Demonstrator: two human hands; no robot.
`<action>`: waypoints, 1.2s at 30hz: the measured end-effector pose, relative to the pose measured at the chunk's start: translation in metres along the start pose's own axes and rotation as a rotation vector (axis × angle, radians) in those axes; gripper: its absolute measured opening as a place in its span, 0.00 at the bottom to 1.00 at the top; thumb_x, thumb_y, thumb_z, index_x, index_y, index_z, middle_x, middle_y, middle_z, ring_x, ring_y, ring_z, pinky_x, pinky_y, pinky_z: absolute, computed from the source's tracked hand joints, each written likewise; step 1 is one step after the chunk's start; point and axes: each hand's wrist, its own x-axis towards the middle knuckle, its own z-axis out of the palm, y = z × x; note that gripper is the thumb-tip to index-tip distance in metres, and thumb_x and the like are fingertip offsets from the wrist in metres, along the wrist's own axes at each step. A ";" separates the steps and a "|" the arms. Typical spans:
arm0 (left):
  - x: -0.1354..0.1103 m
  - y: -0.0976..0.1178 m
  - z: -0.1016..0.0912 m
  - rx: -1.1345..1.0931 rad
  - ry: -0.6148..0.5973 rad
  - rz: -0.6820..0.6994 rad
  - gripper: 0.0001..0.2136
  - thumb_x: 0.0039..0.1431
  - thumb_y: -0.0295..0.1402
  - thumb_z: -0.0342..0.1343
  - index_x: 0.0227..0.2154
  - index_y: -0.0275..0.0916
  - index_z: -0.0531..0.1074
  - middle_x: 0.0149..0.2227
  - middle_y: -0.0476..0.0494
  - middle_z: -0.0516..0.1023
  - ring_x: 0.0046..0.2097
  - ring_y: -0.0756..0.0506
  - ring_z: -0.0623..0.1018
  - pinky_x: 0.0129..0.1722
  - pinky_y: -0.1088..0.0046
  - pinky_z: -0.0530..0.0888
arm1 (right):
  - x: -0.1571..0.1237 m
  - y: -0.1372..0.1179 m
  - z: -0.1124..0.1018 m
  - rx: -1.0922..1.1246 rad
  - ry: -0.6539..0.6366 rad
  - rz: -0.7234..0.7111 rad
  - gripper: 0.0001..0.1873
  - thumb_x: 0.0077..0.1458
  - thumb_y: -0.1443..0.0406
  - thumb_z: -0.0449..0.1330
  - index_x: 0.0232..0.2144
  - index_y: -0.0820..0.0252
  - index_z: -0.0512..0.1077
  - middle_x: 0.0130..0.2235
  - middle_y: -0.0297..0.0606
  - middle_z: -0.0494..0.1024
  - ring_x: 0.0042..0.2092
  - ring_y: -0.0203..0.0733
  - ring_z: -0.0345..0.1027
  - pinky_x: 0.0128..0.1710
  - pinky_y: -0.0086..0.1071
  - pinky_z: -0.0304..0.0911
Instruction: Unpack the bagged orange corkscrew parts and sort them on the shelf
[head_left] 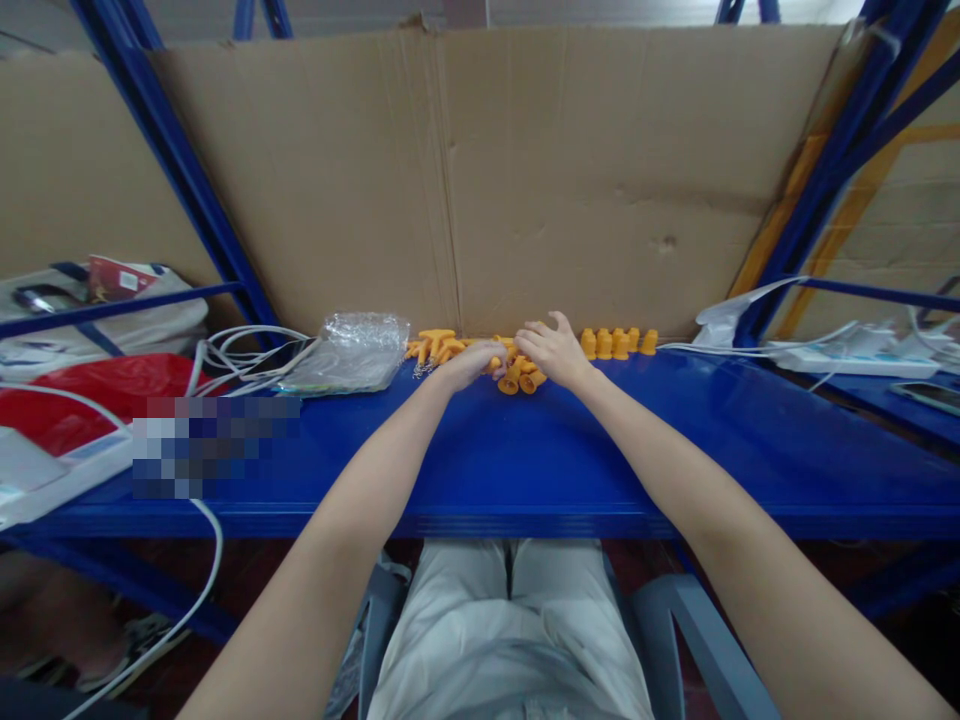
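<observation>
Both my arms reach forward over a blue shelf (525,460) to a heap of small orange plastic parts (521,377) at the foot of a cardboard wall. My left hand (472,362) is curled, its fingers closed on one of the orange parts in the heap. My right hand (555,350) rests on the heap's right side with fingers loosely spread, touching the parts. A row of several upright orange caps (619,343) stands just right of my right hand. More orange pieces (435,347) lie left of my left hand.
A crumpled clear plastic bag (349,352) and white cables (240,355) lie to the left, beside a red bag (97,400). A white power strip (832,360) and a phone (930,395) sit at the right. Cardboard (525,170) backs the shelf.
</observation>
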 end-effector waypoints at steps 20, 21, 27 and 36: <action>-0.009 0.012 -0.003 -0.405 -0.311 -0.142 0.09 0.50 0.35 0.48 0.19 0.40 0.67 0.09 0.53 0.50 0.14 0.49 0.53 0.27 0.64 0.68 | 0.007 -0.001 -0.004 0.079 -0.004 0.072 0.18 0.68 0.70 0.43 0.44 0.63 0.72 0.44 0.49 0.79 0.45 0.48 0.67 0.55 0.44 0.51; -0.009 0.011 -0.003 -0.404 -0.320 -0.142 0.09 0.50 0.35 0.48 0.19 0.40 0.67 0.09 0.53 0.50 0.14 0.49 0.53 0.27 0.64 0.68 | 0.006 0.000 -0.004 0.084 -0.017 0.066 0.17 0.68 0.69 0.44 0.45 0.63 0.72 0.43 0.49 0.79 0.44 0.48 0.67 0.54 0.44 0.51; -0.007 0.006 -0.007 -0.420 -0.282 -0.166 0.07 0.50 0.34 0.49 0.20 0.40 0.67 0.09 0.54 0.50 0.13 0.49 0.54 0.24 0.65 0.67 | 0.002 -0.003 -0.006 0.093 -0.062 0.013 0.18 0.66 0.71 0.45 0.53 0.65 0.70 0.49 0.52 0.78 0.49 0.51 0.66 0.55 0.46 0.50; -0.005 0.004 -0.009 -0.417 -0.275 -0.142 0.07 0.51 0.33 0.48 0.22 0.40 0.67 0.09 0.54 0.52 0.14 0.49 0.55 0.25 0.66 0.67 | 0.003 -0.003 -0.007 0.077 -0.069 0.091 0.20 0.65 0.73 0.45 0.53 0.63 0.71 0.49 0.50 0.79 0.50 0.50 0.67 0.60 0.50 0.47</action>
